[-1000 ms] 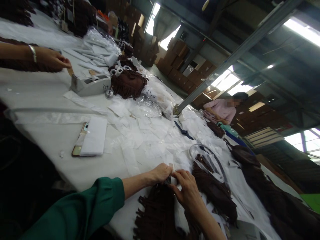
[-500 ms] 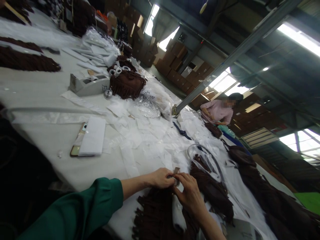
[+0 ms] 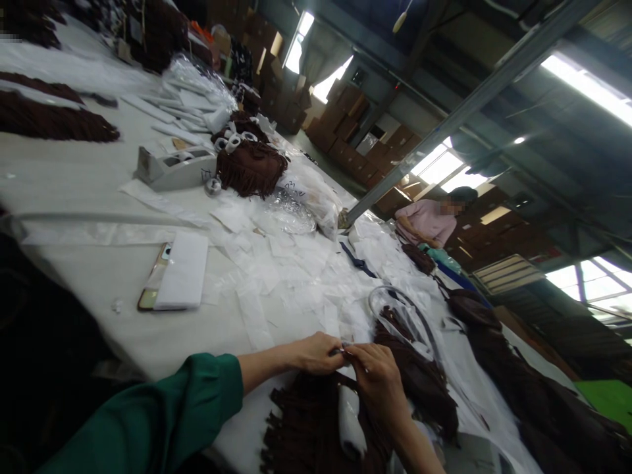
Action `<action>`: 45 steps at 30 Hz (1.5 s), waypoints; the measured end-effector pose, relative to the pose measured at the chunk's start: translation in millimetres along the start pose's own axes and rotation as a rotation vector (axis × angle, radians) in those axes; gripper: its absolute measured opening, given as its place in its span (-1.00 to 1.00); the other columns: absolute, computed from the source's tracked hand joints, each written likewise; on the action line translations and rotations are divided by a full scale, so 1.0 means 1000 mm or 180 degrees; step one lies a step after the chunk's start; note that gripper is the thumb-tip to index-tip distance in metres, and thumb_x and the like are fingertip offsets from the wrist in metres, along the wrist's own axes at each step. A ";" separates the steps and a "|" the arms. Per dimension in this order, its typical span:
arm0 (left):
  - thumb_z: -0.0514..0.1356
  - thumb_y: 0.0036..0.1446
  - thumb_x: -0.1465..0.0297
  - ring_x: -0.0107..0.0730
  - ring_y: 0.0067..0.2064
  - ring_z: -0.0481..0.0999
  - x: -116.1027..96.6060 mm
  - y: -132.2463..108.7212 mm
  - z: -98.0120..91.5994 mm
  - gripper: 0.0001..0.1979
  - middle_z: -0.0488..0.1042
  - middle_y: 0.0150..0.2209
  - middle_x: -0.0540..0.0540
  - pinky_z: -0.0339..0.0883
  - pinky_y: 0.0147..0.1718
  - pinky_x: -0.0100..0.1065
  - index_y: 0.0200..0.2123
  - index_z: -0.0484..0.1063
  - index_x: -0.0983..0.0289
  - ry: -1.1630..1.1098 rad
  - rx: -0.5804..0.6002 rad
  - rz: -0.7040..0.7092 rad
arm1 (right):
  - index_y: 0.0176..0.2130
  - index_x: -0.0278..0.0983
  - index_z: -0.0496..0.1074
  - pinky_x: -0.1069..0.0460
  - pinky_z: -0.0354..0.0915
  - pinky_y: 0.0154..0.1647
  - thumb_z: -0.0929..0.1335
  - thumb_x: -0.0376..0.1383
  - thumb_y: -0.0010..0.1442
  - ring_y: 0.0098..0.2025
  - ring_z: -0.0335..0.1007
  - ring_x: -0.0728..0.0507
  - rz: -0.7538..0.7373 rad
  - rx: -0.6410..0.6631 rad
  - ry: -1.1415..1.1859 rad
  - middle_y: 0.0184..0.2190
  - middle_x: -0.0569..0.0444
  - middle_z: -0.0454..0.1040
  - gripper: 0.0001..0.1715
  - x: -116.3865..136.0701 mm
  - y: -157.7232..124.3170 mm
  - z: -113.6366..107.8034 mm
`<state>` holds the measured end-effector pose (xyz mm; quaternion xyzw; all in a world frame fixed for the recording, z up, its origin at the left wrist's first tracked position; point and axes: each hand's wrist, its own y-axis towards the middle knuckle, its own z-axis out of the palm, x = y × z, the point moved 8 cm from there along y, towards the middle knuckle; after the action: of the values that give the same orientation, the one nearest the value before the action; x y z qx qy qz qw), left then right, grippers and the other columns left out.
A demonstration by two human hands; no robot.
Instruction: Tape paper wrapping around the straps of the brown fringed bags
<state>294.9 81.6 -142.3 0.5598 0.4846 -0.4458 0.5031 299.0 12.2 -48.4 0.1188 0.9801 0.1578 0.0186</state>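
Note:
My left hand (image 3: 316,352), in a green sleeve, and my right hand (image 3: 375,382) meet at the near edge of the white table (image 3: 89,191). Both are closed in a pinch on a small pale piece between the fingertips, too small to name. Under them lies a dark brown fringed item (image 3: 311,428) with a white wrapped roll (image 3: 349,421) on it. More brown fringed material (image 3: 419,382) lies just to the right, by a clear plastic hoop (image 3: 395,309).
White paper scraps (image 3: 296,263) cover the table's middle. A phone under a white pad (image 3: 175,273) lies left. A grey tape dispenser (image 3: 172,168) and a brown fringed bundle (image 3: 251,164) sit farther back. A person in pink (image 3: 427,220) works at the far side. Cardboard boxes stand behind.
The other person's hand with a bracelet at the far left has left the view. My two hands have closed in together and the small pale piece between them has dropped lower.

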 end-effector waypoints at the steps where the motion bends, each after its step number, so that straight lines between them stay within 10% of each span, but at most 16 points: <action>1: 0.11 0.07 0.38 -0.37 -0.40 0.31 0.001 0.000 -0.001 -0.85 0.35 -0.52 -0.02 0.12 -0.34 -0.42 -0.50 0.39 0.28 -0.0048 -0.0018 -0.0044 | -0.26 -0.23 0.50 -0.04 0.23 -0.24 0.23 -0.42 0.24 -0.31 0.48 -0.14 -0.0047 -0.0066 -0.0025 -0.35 0.03 0.59 -0.74 0.002 -0.002 -0.001; 16: -0.03 -0.04 0.23 -0.51 -0.58 0.13 0.002 -0.002 0.014 -0.79 0.15 -0.60 -0.06 0.03 -0.57 -0.43 -0.55 0.16 0.25 -0.2168 0.0427 -0.0725 | 0.09 -0.27 0.37 -0.16 0.11 0.11 0.26 -0.40 0.27 0.03 0.42 -0.22 -0.0491 -0.0290 -0.0439 -0.01 -0.10 0.50 -0.60 0.015 -0.023 -0.004; 33: 0.04 -0.05 0.39 -0.54 -0.54 0.14 0.001 -0.005 0.020 -0.91 0.23 -0.54 -0.08 -0.03 -0.58 -0.47 -0.42 0.26 0.27 -0.1882 0.0554 -0.0640 | 0.08 -0.22 0.38 -0.20 0.25 0.02 0.24 -0.22 0.32 0.02 0.40 -0.25 0.0384 -0.0427 -0.0155 -0.01 -0.09 0.49 -0.63 -0.008 -0.038 -0.012; 37: 0.05 -0.06 0.37 -0.56 -0.57 0.14 0.004 -0.009 0.021 -0.89 0.25 -0.54 -0.07 -0.05 -0.60 -0.49 -0.41 0.26 0.27 -0.1700 0.0536 -0.0787 | 0.06 -0.27 0.40 -0.20 0.25 0.07 0.27 -0.06 0.25 0.02 0.40 -0.28 0.1596 -0.0752 -0.0129 0.00 -0.13 0.47 -0.50 -0.070 -0.108 -0.066; 41: 0.06 -0.01 0.30 -0.58 -0.59 0.09 0.005 -0.015 0.026 -0.85 0.23 -0.53 -0.09 -0.10 -0.62 -0.50 -0.42 0.22 0.27 -0.1584 0.0534 -0.0859 | -0.03 -0.28 0.49 -0.21 0.26 0.02 0.30 0.09 0.10 0.02 0.38 -0.37 0.3761 -0.0968 0.0199 -0.04 -0.16 0.50 -0.37 -0.142 -0.248 -0.117; 45: 0.05 0.05 0.27 -0.58 -0.58 0.09 0.017 -0.015 0.031 -0.83 0.23 -0.53 -0.10 -0.11 -0.61 -0.50 -0.40 0.21 0.27 -0.1466 0.0562 -0.0900 | -0.27 -0.33 0.57 -0.22 0.29 -0.07 0.31 0.17 -0.02 -0.04 0.40 -0.43 0.4806 -0.1091 0.0631 -0.23 -0.22 0.56 -0.33 -0.151 -0.362 -0.132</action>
<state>281.4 52.6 -163.7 0.4123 0.3901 -0.6674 0.4821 353.4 -397.3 -36.8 0.7345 0.5929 0.2869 -0.1634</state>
